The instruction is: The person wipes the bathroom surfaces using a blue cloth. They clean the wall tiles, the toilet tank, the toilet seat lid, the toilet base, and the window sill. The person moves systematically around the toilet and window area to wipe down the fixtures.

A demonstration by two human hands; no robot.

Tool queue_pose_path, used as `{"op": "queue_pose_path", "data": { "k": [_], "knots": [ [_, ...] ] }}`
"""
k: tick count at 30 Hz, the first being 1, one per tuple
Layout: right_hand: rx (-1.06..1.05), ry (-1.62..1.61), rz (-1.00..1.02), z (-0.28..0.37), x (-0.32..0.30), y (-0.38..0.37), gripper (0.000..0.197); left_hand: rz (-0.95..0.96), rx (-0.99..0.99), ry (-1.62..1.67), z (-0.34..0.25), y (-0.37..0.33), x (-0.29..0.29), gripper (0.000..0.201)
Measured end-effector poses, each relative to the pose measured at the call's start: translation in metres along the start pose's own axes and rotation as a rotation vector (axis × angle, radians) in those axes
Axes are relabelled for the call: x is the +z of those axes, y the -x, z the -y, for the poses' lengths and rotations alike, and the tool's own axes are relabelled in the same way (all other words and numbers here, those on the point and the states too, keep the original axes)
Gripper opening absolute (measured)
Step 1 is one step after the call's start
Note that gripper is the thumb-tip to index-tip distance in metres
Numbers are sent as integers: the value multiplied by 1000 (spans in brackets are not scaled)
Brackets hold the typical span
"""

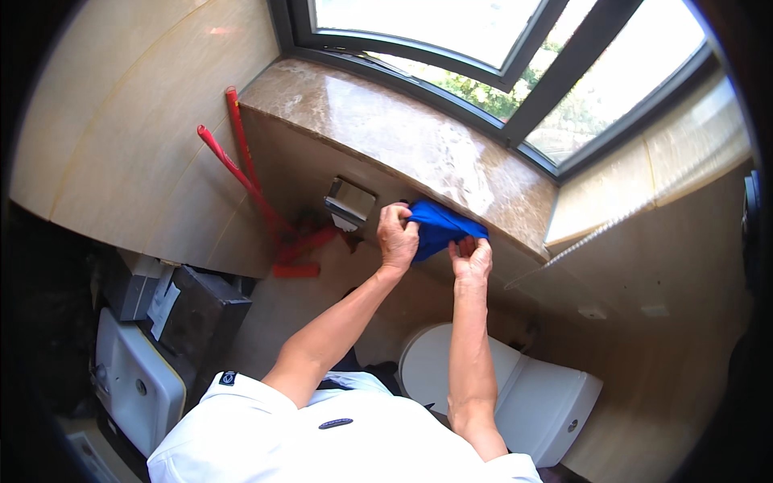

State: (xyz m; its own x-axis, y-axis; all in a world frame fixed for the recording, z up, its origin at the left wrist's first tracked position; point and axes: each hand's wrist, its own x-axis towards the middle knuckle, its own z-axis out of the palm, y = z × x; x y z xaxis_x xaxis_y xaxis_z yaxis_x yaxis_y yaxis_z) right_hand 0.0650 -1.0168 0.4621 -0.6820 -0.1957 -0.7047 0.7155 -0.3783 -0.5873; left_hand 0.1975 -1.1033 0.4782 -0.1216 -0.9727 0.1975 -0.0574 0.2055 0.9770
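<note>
With left hand (397, 238) and right hand (472, 259), pinching opposite ends of the blue cloth (436, 229), holding its long axis left-to-right, between and just beyond both, near the stone windowsill (362, 109).

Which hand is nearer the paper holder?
The left hand, at the left of the blue cloth; the right hand, at its right, is farther from the paper holder.

The head camera's fisheye view looks steeply down from just above the white shirt (362, 443) — the left hand (397, 241) and right hand (472, 259) near, about mid-picture — and forward toward the marble windowsill (362, 121), straight edges bending toward its dark rim.
</note>
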Motion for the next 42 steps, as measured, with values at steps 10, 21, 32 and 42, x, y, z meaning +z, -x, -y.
{"op": "queue_pose_path", "data": {
  "k": [10, 21, 32, 42],
  "knots": [
    [-101, -167, -199, 9, -25, -37, 16, 271, -342, 121, 15, -12, 46, 22],
    [-203, -140, -304, 71, -36, -36, 38, 591, -438, 50, 9, 19, 94, 34],
    [283, -275, 189, -2, 43, 30, 37, 258, -638, 256, 39, -42, 29, 17],
    [465, -388, 362, -22, 40, 14, 33, 53, -604, 385, 12, -48, 21, 33]
  ]
}}
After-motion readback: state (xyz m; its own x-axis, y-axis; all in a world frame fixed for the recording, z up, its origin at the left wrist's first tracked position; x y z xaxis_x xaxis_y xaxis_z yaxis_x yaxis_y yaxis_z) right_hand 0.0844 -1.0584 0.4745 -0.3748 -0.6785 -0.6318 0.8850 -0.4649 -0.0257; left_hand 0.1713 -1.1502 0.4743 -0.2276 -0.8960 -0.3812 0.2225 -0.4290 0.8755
